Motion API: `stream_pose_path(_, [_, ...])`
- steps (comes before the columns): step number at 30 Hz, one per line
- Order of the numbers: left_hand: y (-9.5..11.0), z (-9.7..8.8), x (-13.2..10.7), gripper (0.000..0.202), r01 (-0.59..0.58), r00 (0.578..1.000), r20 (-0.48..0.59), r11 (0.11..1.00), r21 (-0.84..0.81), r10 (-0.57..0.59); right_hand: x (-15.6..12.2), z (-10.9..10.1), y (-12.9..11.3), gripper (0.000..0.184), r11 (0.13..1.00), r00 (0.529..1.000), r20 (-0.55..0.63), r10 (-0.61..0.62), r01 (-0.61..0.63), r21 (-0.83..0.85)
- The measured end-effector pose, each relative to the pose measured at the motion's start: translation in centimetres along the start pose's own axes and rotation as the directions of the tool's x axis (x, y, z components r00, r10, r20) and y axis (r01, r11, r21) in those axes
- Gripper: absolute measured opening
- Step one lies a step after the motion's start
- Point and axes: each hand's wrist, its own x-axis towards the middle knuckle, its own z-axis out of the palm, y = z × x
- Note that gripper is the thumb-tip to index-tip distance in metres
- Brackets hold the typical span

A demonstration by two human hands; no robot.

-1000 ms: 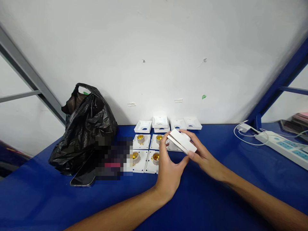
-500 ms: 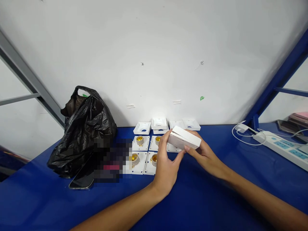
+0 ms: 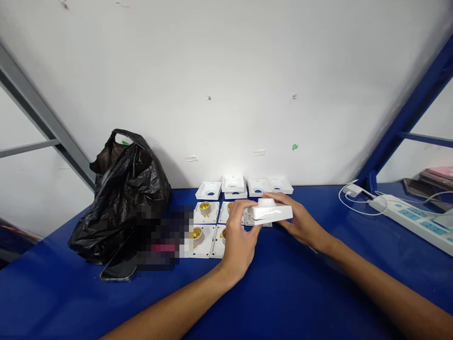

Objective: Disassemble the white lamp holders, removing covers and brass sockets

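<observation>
A white square lamp holder (image 3: 272,212) is gripped between both hands above the table, its round collar facing up. My left hand (image 3: 240,241) pinches its left side, thumb below and fingers on top. Around its right and far side my right hand (image 3: 304,224) is closed, some fingers hidden behind it. A narrow gap shows along the lower left edge, between cover and base. Behind and left of my hands lie several white base plates (image 3: 208,245) with brass-coloured sockets (image 3: 197,233). White square covers (image 3: 208,191) with round holes stand along the wall, two of them stacked.
A black plastic bag (image 3: 123,198) stands at the left, with a phone (image 3: 119,269) in front of it beside a blurred-out patch. On the right are a white power strip (image 3: 417,219) with cables and a dark stack (image 3: 435,184) of items. Metal posts flank the blue table (image 3: 304,293).
Both hands have turned the lamp holder over, so its collar now points up instead of its flat underside showing. The camera view has shifted slightly.
</observation>
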Motion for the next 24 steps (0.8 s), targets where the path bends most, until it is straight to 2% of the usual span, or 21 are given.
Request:
stream_pose_path(2, [0.1,0.0,-0.1,0.032,-0.010,1.000,0.005,1.000,0.011,0.010,0.0,0.0,0.0,0.055,1.000,1.000,0.021,0.009,-0.009,-0.003])
stream_pose_path(6, [0.2,0.0,-0.2,0.035,-0.003,1.000,0.022,1.000,-0.005,0.003,0.0,-0.3,-0.3,0.050,1.000,1.000,-0.021,0.008,-0.008,-0.014])
stream_pose_path(12, [-0.4,0.4,-0.5,0.036,0.144,0.989,0.051,0.984,-0.105,-0.139,0.0,-0.3,-0.2,0.047,0.998,0.998,-0.004,0.062,-0.062,0.005])
stream_pose_path(19, [0.2,0.5,-0.8,0.028,0.116,0.993,0.029,0.990,-0.086,-0.114,0.1,-0.8,0.2,0.056,0.994,0.995,-0.016,0.098,-0.097,0.051])
stream_pose_path(24, [0.5,0.5,-1.0,0.020,0.149,0.988,0.045,0.986,-0.071,-0.146,0.2,-1.0,0.8,0.042,0.995,0.996,0.009,0.088,-0.088,0.036])
